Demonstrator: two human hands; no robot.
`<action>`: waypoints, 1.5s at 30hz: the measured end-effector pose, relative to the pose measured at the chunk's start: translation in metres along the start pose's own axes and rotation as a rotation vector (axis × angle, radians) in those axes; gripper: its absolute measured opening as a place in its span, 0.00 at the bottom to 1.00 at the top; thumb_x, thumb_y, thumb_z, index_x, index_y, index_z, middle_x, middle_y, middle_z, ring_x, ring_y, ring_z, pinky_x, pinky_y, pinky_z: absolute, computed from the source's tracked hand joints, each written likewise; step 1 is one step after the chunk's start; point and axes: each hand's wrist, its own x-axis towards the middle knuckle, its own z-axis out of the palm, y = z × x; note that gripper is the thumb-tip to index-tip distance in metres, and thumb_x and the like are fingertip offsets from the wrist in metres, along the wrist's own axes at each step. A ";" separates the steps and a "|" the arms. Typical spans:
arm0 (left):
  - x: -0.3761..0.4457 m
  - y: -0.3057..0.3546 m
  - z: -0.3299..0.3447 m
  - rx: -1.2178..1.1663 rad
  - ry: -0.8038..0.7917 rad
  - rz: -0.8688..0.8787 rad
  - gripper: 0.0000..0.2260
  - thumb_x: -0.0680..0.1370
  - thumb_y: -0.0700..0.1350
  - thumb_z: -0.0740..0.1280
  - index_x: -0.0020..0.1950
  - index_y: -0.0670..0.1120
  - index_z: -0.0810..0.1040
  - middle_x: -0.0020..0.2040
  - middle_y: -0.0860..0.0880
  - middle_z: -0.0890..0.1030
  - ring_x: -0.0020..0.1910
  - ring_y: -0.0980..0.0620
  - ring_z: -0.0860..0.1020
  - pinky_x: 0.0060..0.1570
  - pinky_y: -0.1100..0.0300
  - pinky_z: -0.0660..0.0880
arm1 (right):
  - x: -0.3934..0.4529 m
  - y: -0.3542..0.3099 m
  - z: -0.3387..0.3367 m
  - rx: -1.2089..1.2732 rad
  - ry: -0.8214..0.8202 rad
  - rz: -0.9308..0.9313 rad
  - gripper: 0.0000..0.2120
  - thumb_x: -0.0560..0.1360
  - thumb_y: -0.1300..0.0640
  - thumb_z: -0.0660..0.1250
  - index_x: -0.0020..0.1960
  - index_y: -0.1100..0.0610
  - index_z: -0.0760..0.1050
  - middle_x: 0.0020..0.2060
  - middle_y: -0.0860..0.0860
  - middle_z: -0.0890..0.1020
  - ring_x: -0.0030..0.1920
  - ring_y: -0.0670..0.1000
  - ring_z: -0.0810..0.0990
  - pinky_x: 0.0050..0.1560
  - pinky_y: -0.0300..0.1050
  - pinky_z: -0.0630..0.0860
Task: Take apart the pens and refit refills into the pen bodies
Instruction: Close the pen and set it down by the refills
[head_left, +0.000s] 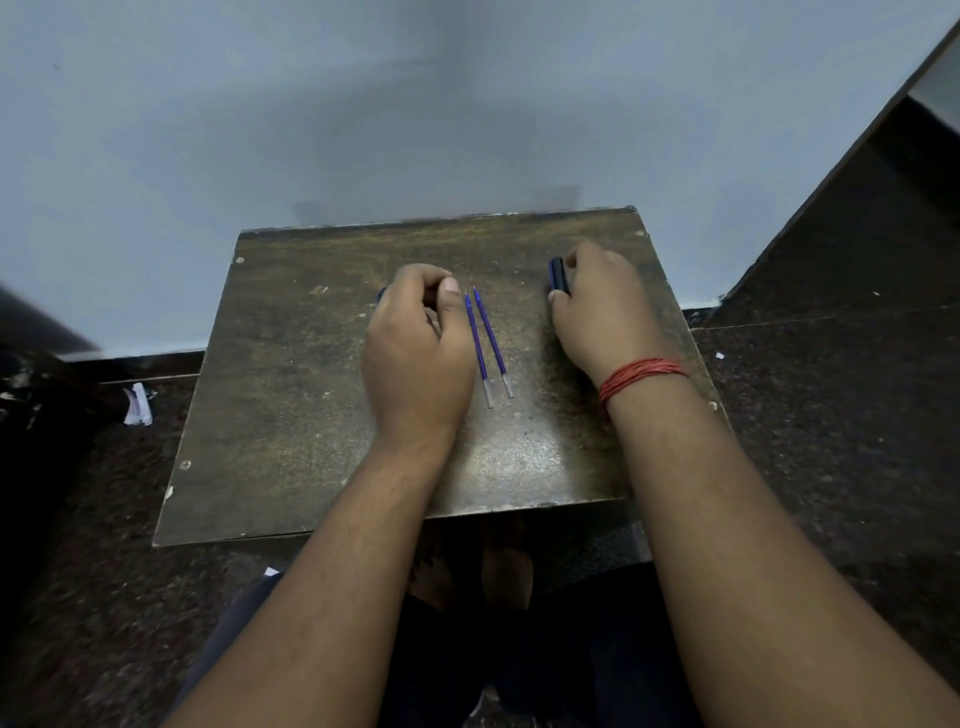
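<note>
Two blue refills (487, 347) lying side by side at centre of bench (291, 415), tips pointing away, touching neither hand. Left of refills: left hand (415, 353), fingers curled round a blue pen part (381, 295), mostly hidden. Right of refills: right hand (605, 306) gripping dark blue pen body (558, 274)

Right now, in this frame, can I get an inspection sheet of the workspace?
Surface: worn brown board, scratched and speckled.
Job's things: two blue refills lie side by side, apart from both hands; dark pen part at right.
Clutter: crumpled paper on the dark floor.
Grippers: left hand curled, a blue tip showing past it; right hand holds the dark pen part.
Cables: nothing seen.
Surroundings: pale wall behind; red thread on right wrist.
</note>
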 end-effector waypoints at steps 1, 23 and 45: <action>0.003 -0.002 -0.003 0.002 0.023 -0.012 0.04 0.80 0.46 0.63 0.46 0.51 0.75 0.39 0.54 0.78 0.38 0.52 0.75 0.38 0.58 0.71 | -0.001 -0.001 0.001 -0.023 0.006 0.002 0.14 0.79 0.59 0.65 0.64 0.60 0.71 0.60 0.59 0.76 0.59 0.60 0.76 0.51 0.47 0.70; 0.017 -0.034 -0.014 0.599 -0.150 -0.178 0.08 0.74 0.54 0.67 0.48 0.52 0.75 0.57 0.49 0.70 0.60 0.44 0.67 0.55 0.49 0.60 | -0.008 -0.010 0.001 -0.087 0.161 -0.063 0.12 0.80 0.51 0.63 0.59 0.56 0.72 0.53 0.53 0.81 0.51 0.56 0.79 0.42 0.45 0.66; 0.018 -0.026 -0.015 0.633 -0.130 -0.108 0.10 0.77 0.53 0.66 0.47 0.47 0.77 0.58 0.46 0.70 0.60 0.44 0.67 0.58 0.47 0.64 | -0.006 -0.014 -0.001 0.049 0.111 -0.082 0.09 0.79 0.49 0.65 0.57 0.51 0.74 0.46 0.46 0.80 0.47 0.50 0.79 0.46 0.46 0.74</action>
